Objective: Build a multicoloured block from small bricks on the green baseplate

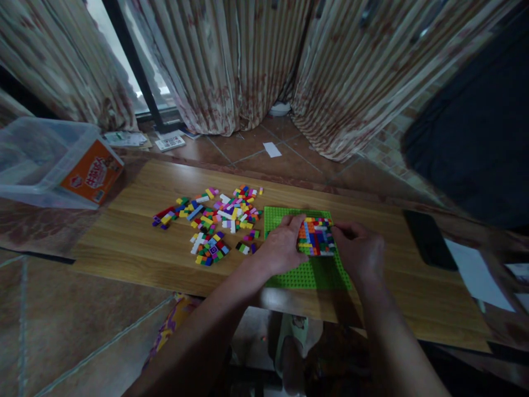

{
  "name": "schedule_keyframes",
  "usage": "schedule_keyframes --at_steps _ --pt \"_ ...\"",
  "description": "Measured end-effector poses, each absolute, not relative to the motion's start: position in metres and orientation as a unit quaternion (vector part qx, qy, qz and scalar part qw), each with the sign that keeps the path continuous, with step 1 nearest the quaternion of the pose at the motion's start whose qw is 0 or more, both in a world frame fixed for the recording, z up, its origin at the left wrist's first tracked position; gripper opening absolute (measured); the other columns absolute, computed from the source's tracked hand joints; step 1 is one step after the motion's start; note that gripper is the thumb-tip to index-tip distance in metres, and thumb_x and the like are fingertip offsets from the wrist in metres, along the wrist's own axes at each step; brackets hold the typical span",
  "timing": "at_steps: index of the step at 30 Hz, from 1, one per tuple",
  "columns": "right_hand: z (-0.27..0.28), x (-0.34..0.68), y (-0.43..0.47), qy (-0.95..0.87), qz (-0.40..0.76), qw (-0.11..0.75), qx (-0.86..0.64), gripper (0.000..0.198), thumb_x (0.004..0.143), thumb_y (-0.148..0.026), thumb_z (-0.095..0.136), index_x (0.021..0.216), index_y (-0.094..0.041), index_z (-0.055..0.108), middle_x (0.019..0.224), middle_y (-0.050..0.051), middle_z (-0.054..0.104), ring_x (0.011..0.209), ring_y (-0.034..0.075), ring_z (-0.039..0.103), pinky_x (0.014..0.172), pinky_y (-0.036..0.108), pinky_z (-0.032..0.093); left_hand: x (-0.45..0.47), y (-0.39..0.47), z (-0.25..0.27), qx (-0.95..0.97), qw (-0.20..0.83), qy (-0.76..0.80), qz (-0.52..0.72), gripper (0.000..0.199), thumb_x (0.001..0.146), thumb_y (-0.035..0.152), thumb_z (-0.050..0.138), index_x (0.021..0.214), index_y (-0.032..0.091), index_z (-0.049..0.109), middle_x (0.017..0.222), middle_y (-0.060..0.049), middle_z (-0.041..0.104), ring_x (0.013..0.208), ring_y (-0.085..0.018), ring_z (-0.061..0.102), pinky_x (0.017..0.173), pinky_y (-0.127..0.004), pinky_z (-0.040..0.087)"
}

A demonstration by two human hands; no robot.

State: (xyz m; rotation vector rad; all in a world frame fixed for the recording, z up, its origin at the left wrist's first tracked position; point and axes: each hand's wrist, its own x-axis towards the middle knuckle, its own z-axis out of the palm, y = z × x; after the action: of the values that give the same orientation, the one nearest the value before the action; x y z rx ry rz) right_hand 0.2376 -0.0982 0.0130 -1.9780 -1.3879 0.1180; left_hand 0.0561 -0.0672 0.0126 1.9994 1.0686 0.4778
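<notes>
A flat, multicoloured block of toy bricks (316, 238) sits on the green studded baseplate (295, 280), toward its right side. My left hand (285, 245) holds the block's left side, fingers at the far corner and thumb at the near one. On the opposite side, my right hand (359, 248) is closed, its thumb and curled fingers pressed to the block's upper right edge. Whether a small loose brick is between those fingers is hidden. Left of the baseplate lies a spread-out pile of loose bricks (233, 212) in many colours.
All this rests on a long wooden table (136, 237). A clear plastic bin (49, 160) with an orange label stands at the left end. Toward the right end are a dark phone-like slab (430, 240) and a white paper sheet (479, 275). Curtains (231, 66) hang beyond.
</notes>
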Motion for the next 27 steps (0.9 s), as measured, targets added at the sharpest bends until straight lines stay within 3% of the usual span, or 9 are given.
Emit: schedule_keyframes --at_steps 14,22,27 --pt "0.016 0.238 -0.099 -0.517 0.12 0.368 -0.764 0.024 0.075 -0.036 0.064 0.08 -0.016 0.076 0.074 0.007 0.075 0.067 0.021 0.068 0.061 0.029 0.05 0.057 -0.068 0.008 0.797 0.389 0.422 0.19 0.087 0.067 0.022 0.072 0.143 0.015 0.029 0.138 -0.015 0.043 0.116 -0.028 0.056 0.103 -0.041 0.046" --pt "0.001 0.25 -0.091 -0.387 0.267 0.482 -0.739 0.024 0.065 -0.038 0.073 0.075 -0.016 0.074 0.07 0.003 0.073 0.063 0.017 0.065 0.064 0.029 0.052 0.057 -0.067 0.006 0.797 0.389 0.419 0.199 0.086 0.067 0.022 0.072 0.142 0.015 0.031 0.137 -0.014 0.045 0.113 -0.028 0.058 0.101 -0.041 0.047" --pt "0.0 0.25 -0.09 -0.326 0.345 0.531 -0.702 0.023 0.058 -0.033 0.079 0.073 -0.017 0.074 0.067 0.0 0.071 0.058 0.011 0.062 0.058 0.023 0.05 0.057 -0.067 0.007 0.795 0.388 0.42 0.203 0.085 0.066 0.022 0.072 0.142 0.014 0.033 0.137 -0.016 0.045 0.114 -0.03 0.057 0.101 -0.044 0.047"
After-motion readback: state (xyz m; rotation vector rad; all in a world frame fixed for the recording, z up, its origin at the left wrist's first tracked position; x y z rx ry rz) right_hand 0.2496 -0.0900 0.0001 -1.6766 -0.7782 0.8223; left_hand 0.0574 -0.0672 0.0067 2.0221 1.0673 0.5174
